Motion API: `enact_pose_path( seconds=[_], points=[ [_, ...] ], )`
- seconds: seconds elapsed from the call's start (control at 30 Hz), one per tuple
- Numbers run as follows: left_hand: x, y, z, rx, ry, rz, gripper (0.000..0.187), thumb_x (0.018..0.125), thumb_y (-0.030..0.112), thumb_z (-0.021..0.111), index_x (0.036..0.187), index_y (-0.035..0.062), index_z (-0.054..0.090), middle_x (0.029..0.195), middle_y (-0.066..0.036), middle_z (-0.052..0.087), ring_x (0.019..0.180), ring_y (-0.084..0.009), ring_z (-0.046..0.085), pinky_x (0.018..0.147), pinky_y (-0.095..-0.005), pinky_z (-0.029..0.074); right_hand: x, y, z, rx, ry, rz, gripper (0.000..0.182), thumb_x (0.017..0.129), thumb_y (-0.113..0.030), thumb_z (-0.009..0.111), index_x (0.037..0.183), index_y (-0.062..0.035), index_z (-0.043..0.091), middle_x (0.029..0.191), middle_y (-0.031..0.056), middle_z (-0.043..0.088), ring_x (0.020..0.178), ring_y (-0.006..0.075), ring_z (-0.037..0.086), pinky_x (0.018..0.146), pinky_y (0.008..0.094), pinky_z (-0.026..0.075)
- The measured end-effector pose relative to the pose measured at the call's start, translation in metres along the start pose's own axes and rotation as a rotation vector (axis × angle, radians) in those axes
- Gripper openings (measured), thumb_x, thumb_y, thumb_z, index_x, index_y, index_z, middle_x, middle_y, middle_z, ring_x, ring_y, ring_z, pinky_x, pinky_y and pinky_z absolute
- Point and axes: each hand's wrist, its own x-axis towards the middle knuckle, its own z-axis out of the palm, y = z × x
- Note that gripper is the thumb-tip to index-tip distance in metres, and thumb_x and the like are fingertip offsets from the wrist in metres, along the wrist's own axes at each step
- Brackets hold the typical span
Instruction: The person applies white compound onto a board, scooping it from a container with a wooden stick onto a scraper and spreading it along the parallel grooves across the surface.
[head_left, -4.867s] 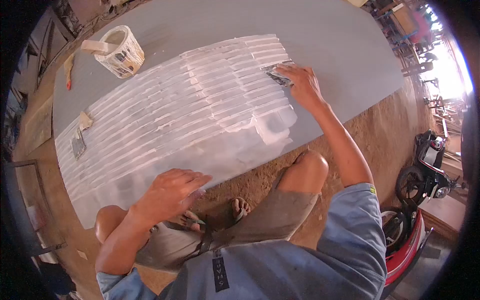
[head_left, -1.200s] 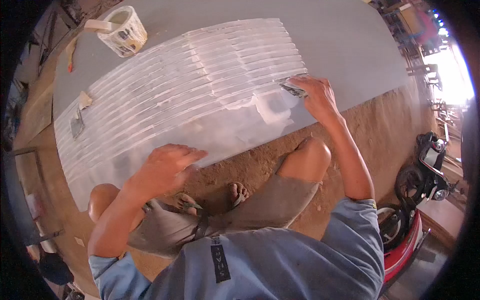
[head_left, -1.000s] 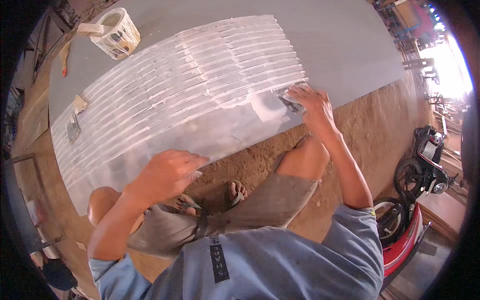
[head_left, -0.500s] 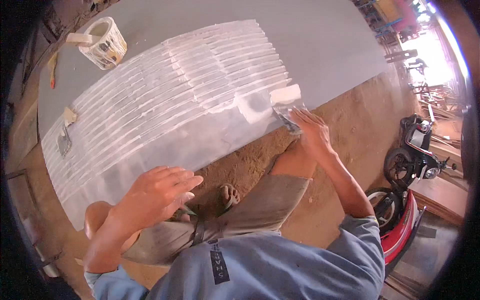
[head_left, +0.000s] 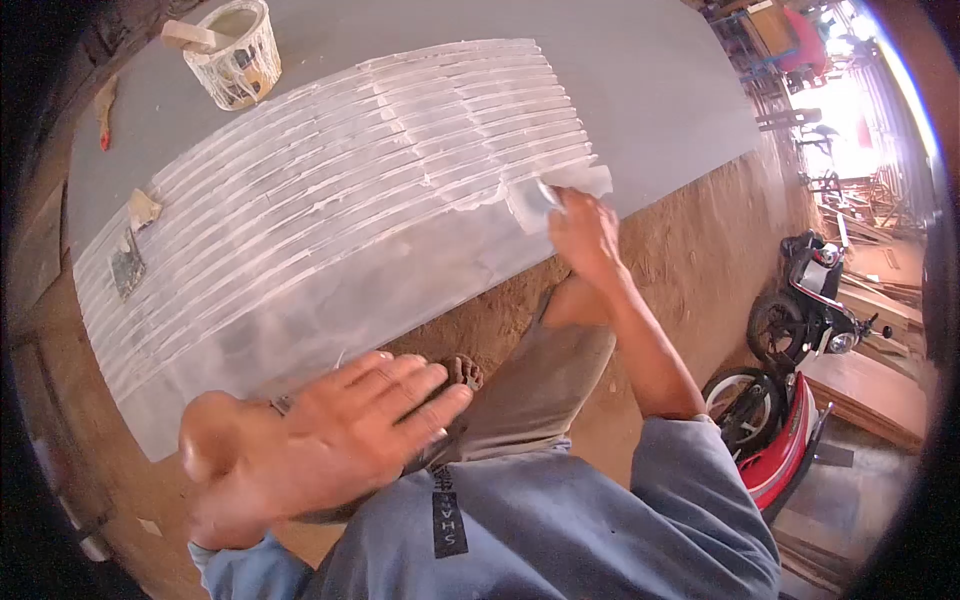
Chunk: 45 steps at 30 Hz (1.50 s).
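A grey panel (head_left: 650, 90) bears many white ridged stripes of paste (head_left: 340, 160). My right hand (head_left: 585, 232) is closed on a spreader (head_left: 549, 194), seen nearly edge-on at the right end of the stripes, over a smooth white patch. Fingers apart and holding nothing, my left hand (head_left: 350, 425) hovers above my lap. A second spreader (head_left: 128, 265) lies on the striped area at the left, below a beige lump (head_left: 143, 209). At the top left stands a paste-smeared bucket (head_left: 238, 70) with a flat stick (head_left: 192, 38) across its rim.
An orange-tipped tool (head_left: 105, 115) lies on the panel's far left. Two motorcycles, one black (head_left: 800, 320) and one red (head_left: 785, 450), stand on the right beside stacked boards (head_left: 870, 390). Brown ground (head_left: 690, 240) shows along the panel's near edge.
My right hand has moved slightly left and up, and its spreader has turned from flat to nearly edge-on. My left hand has moved lower and to the right, its fingers more spread.
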Motion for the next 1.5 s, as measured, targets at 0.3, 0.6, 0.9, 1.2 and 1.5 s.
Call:
enact_pose_path(
  seconds=[0.3, 0.6, 0.9, 1.2, 1.5],
  points=[
    [-0.011, 0.002, -0.001, -0.018, 0.043, 0.08, 0.043, 0.09, 0.016, 0.062, 0.133, 0.0091, 0.061, 0.121, -0.012, 0.065, 0.117, -0.0293, 0.062, 0.103, -0.0413, 0.047, -0.073, -0.139, 0.011, 0.092, -0.296, -0.421, 0.04, 0.082, -0.014, 0.058, 0.121, -0.0053, 0.066, 0.106, 0.0213, 0.07, 0.102, 0.0396, 0.065, 0.09, 0.0523, 0.051],
    [-0.01, -0.002, 0.002, 0.006, -0.063, -0.004, 0.045, 0.09, 0.021, 0.069, 0.133, 0.0136, 0.06, 0.121, -0.01, 0.067, 0.115, -0.0269, 0.063, 0.099, -0.0415, 0.05, -0.076, -0.026, -0.085, 0.422, 0.084, -0.18, 0.043, 0.09, -0.018, 0.059, 0.131, -0.0046, 0.062, 0.121, 0.0233, 0.066, 0.115, 0.0337, 0.064, 0.096, 0.0432, 0.053],
    [0.003, -0.002, 0.006, 0.008, -0.053, -0.094, 0.042, 0.089, 0.021, 0.071, 0.129, 0.0131, 0.064, 0.124, -0.008, 0.066, 0.115, -0.0259, 0.064, 0.1, -0.0409, 0.05, 0.019, 0.127, 0.02, -0.076, 0.471, -0.169, 0.041, 0.09, -0.012, 0.056, 0.128, 0.0002, 0.061, 0.115, 0.0182, 0.066, 0.109, 0.0372, 0.062, 0.09, 0.0464, 0.053],
    [0.031, -0.005, 0.01, 0.052, -0.36, -0.039, 0.043, 0.093, 0.028, 0.065, 0.133, 0.0132, 0.061, 0.128, -0.01, 0.065, 0.12, -0.0259, 0.061, 0.102, -0.0411, 0.049, -0.021, 0.113, -0.009, -0.205, 0.232, -0.035, 0.051, 0.083, -0.004, 0.058, 0.134, -0.0074, 0.059, 0.131, 0.0121, 0.063, 0.118, 0.032, 0.059, 0.099, 0.0437, 0.049],
    [0.004, 0.005, 0.0, -0.071, -0.043, -0.077, 0.039, 0.094, 0.018, 0.065, 0.132, 0.011, 0.063, 0.127, -0.011, 0.066, 0.122, -0.0284, 0.06, 0.104, -0.042, 0.047, 0.063, 0.144, -0.019, -0.056, 0.104, 0.061, 0.046, 0.087, -0.012, 0.053, 0.13, -0.017, 0.066, 0.126, 0.0124, 0.068, 0.111, 0.0347, 0.064, 0.1, 0.0443, 0.05]
  ],
)
